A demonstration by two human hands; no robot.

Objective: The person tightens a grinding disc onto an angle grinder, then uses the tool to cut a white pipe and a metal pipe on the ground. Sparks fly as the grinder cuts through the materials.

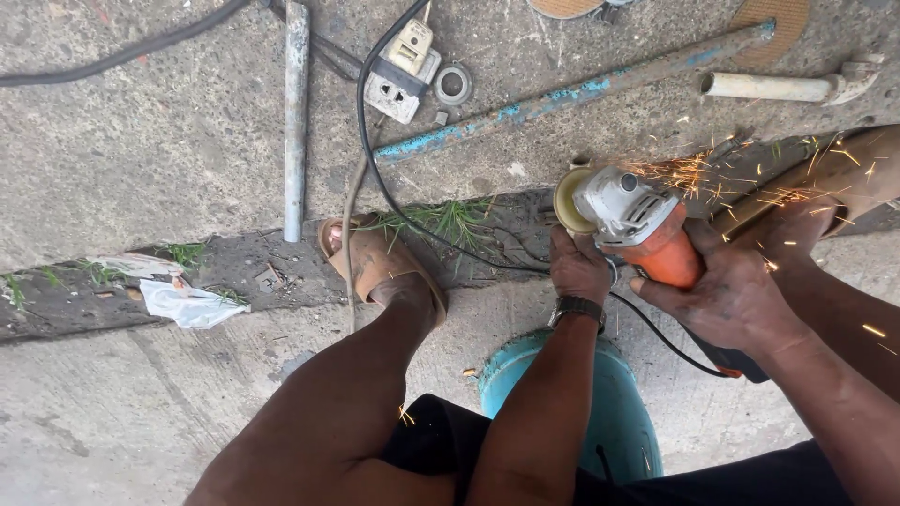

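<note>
Orange grinder [647, 234] clenched in both our hands, left [579, 267] and right [727, 295]; sparks [694, 173] at one o'clock, cut unfinished.

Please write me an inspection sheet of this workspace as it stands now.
Surface: cracked concrete floor, weeds in the gap.
Job's things: orange angle grinder throwing sparks; blue pipe.
Clutter: grey pipe, white pipe, crumpled paper, metal ring.
Grips: left hand at the grinder's head, right hand on its body.
Cables: black cord to a socket block.
Surroundings: blue drum under the person; sandalled foot.
</note>
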